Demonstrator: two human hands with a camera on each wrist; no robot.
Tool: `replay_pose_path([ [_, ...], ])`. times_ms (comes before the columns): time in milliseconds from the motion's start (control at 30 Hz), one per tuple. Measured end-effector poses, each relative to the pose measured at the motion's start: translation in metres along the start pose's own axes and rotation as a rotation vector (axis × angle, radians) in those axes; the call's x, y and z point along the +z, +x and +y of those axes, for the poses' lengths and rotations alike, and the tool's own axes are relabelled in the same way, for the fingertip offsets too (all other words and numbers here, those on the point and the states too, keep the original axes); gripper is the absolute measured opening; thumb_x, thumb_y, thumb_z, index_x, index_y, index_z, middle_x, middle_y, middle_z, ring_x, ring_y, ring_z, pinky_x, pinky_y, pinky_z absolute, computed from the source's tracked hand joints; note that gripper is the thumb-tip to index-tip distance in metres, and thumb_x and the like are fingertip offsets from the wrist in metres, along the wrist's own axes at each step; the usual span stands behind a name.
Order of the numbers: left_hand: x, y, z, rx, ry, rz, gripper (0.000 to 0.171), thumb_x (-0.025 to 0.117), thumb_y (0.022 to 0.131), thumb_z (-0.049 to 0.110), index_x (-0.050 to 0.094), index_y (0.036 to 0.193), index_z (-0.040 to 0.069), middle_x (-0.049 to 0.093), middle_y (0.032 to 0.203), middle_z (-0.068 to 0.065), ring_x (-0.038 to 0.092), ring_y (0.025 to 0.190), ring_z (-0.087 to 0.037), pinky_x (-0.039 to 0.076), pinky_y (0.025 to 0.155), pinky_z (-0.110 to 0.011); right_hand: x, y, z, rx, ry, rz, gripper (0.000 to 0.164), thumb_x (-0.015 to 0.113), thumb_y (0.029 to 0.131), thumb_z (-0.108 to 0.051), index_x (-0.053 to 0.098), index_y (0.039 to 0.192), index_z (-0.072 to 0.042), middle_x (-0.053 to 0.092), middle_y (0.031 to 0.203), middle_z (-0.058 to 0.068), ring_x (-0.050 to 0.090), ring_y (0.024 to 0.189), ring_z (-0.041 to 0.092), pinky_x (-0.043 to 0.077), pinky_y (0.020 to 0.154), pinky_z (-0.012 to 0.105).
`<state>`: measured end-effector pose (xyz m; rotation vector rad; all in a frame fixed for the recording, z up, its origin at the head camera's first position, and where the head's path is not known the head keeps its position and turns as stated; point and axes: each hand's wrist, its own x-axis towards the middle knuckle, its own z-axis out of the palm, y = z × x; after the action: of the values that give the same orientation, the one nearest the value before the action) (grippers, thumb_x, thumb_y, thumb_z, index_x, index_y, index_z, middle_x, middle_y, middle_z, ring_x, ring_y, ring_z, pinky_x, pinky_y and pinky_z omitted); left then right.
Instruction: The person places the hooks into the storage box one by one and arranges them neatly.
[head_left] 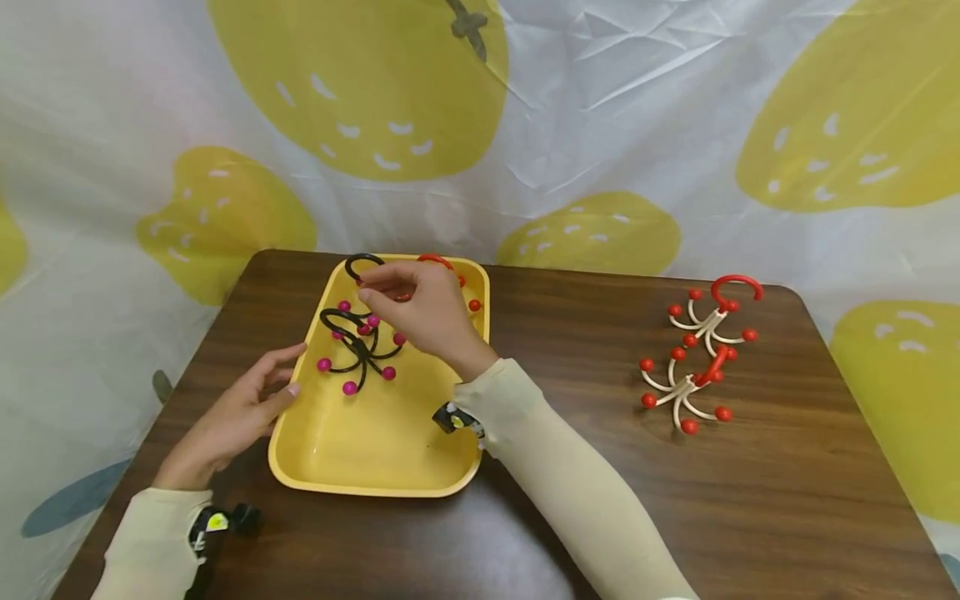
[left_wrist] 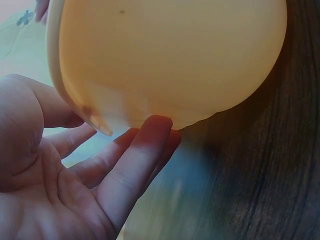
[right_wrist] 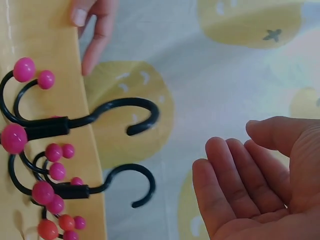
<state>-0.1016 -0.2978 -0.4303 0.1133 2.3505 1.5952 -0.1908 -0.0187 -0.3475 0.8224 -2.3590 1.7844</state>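
My right hand (head_left: 423,308) is over the back half of a yellow plastic tray (head_left: 375,487). In the right wrist view its fingers are relaxed, with nothing between them. Just beyond those fingertips are two black claw-shaped hanging hooks with pink ball tips (right_wrist: 47,128), hook ends over the tray's rim. My left hand (head_left: 240,417) touches the tray's left side, thumb by the rim and nearly straight fingers against the outer wall (left_wrist: 155,125). A red hook end (head_left: 435,260) and red balls show at the tray's back, partly hidden by my right hand.
Two cream hanging hooks with red ends and red balls, a back one (head_left: 708,327) and a front one (head_left: 684,390), sit close together on the right of the brown wooden table (head_left: 570,467). A lemon-patterned cloth (head_left: 585,125) hangs behind.
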Motion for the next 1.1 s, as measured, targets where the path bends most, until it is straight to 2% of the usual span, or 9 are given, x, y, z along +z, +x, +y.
replay_pose_path([
  [167,0.0,0.001,-0.001,0.003,0.001,0.001,0.062,0.048,0.114,0.019,0.02,0.169,0.014,0.043,0.151,-0.037,0.07,0.113,-0.038,0.066,0.076,-0.044,-0.016,-0.008,-0.007,-0.003,0.061,0.035,0.019,0.08,0.094,-0.012,0.081,0.111,-0.002,0.081,0.105,0.01,0.076,0.083,0.012,0.063,0.076,0.027],
  [333,0.001,0.001,-0.001,0.002,-0.001,0.002,0.063,0.048,0.114,0.018,0.019,0.169,0.013,0.042,0.151,-0.037,0.07,0.113,-0.039,0.066,0.076,-0.044,-0.029,-0.014,-0.012,-0.029,0.072,0.049,0.018,0.081,0.094,-0.012,0.081,0.11,-0.004,0.082,0.103,0.01,0.077,0.086,0.012,0.064,0.078,0.03],
  [467,0.001,0.001,-0.001,-0.001,0.007,0.004,0.063,0.048,0.114,0.018,0.019,0.169,0.013,0.042,0.151,-0.037,0.069,0.113,-0.04,0.066,0.077,-0.044,-0.039,-0.02,-0.011,-0.057,0.091,0.057,0.017,0.08,0.094,-0.01,0.081,0.109,-0.002,0.081,0.102,0.01,0.078,0.087,0.015,0.065,0.079,0.032],
  [700,0.001,0.001,0.001,0.001,0.021,0.0,0.063,0.048,0.114,0.018,0.019,0.169,0.013,0.042,0.152,-0.037,0.069,0.114,-0.04,0.066,0.077,-0.044,-0.058,-0.029,-0.008,-0.049,0.105,0.096,0.018,0.081,0.093,-0.01,0.08,0.109,-0.001,0.081,0.104,0.012,0.079,0.088,0.025,0.065,0.08,0.036],
  [933,0.001,0.001,0.001,-0.004,0.019,-0.001,0.063,0.048,0.114,0.019,0.018,0.169,0.013,0.043,0.15,-0.037,0.069,0.114,-0.038,0.066,0.078,-0.044,-0.071,-0.035,-0.01,-0.036,0.078,0.115,0.018,0.081,0.092,-0.011,0.08,0.108,-0.002,0.082,0.105,0.011,0.078,0.088,0.017,0.065,0.078,0.035],
  [1100,0.0,0.0,0.0,-0.006,0.019,-0.007,0.063,0.048,0.114,0.019,0.018,0.169,0.013,0.043,0.15,-0.036,0.069,0.114,-0.038,0.066,0.077,-0.044,-0.083,-0.043,-0.008,-0.06,0.066,0.12,0.02,0.082,0.091,-0.009,0.08,0.11,-0.001,0.081,0.102,0.013,0.078,0.085,0.017,0.065,0.077,0.034],
])
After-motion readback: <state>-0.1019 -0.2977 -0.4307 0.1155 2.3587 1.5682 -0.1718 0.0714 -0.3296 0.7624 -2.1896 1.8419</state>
